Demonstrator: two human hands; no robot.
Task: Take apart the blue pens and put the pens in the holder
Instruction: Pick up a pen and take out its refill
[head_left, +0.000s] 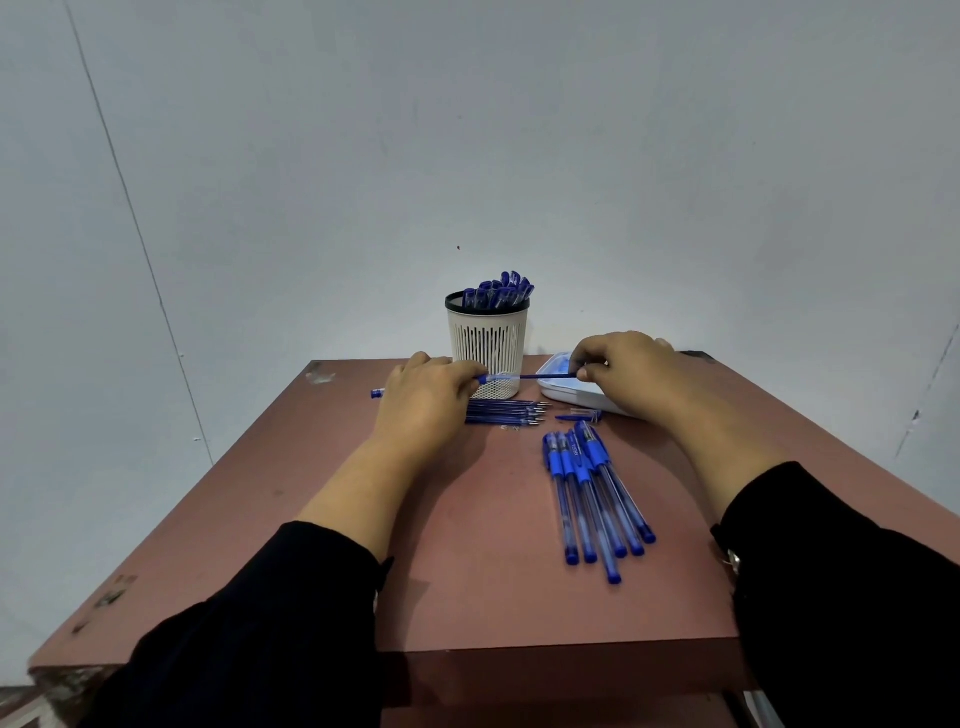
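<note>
My left hand (426, 400) grips a blue pen barrel (378, 393) that lies crosswise; its end sticks out to the left of the hand. My right hand (626, 371) pinches the thin blue refill (545, 375) that runs out of the barrel's grip end, just in front of the holder. The white slotted holder (488, 338) stands at the table's far edge with several blue pens (501, 293) upright in it. Several bare refills (506, 413) lie in a row under my left hand. Several whole blue pens (592, 493) lie side by side at the right.
A white tray (561, 392) sits at the back right, partly under my right hand. A small blue pen part (579, 415) lies in front of it. The brown table (467, 571) ends near my sleeves; a grey wall stands close behind.
</note>
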